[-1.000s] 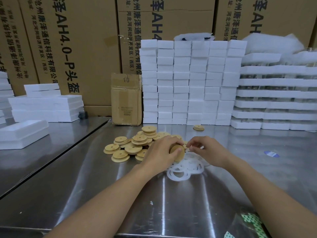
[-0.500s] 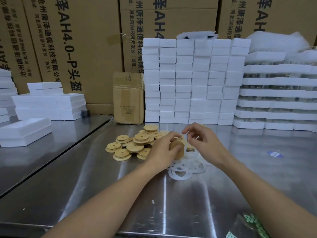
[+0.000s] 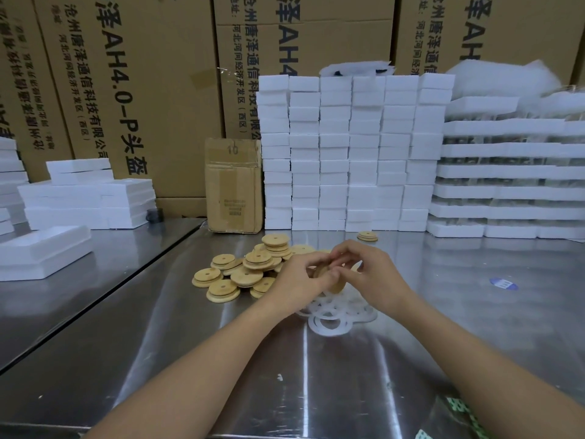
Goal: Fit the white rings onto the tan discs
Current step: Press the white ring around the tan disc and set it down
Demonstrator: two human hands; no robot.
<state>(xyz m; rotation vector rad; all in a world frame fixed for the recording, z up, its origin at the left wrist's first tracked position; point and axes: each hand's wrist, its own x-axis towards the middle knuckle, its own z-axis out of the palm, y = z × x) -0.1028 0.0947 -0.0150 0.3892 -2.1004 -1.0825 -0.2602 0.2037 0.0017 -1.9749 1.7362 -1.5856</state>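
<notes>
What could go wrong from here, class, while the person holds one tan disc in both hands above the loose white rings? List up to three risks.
1. The left hand and right hand grip the disc in mid-air; a slip could drop it onto the rings below and scatter them.
2. The rings overlap, so lifting one may drag others.
3. The left hand is close to the heaped pile of discs; a nudge might topple it.

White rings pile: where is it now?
Head view, centre: the white rings pile lies on the steel table, just below the right hand, right of the tan discs.
</notes>
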